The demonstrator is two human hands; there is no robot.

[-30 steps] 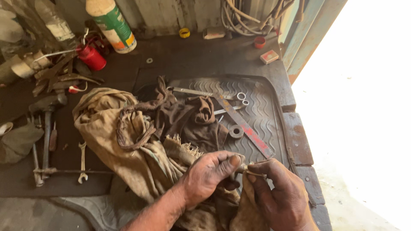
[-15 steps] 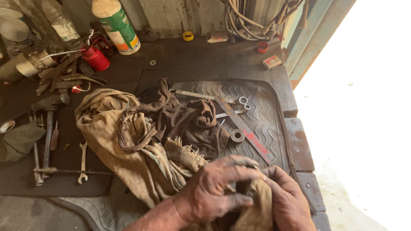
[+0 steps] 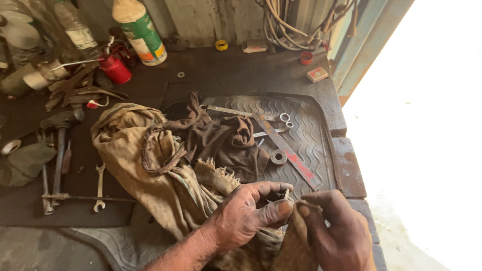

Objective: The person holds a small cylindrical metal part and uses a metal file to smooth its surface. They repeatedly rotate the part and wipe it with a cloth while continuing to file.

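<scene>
Small pin [image 3: 286, 193] pinched upright in left hand [image 3: 246, 216], fingers curled shut round it, long axis 12-to-6. Right hand [image 3: 334, 228] closed on rag [image 3: 293, 236], at 3 o'clock of pin, just beside. Left hand nearer. Steel bar [image 3: 286, 149] lies at 12 o'clock, apart.

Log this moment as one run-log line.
left hand: pinching small part | right hand: gripping rag | nearby: rubber mat, flat bar
</scene>
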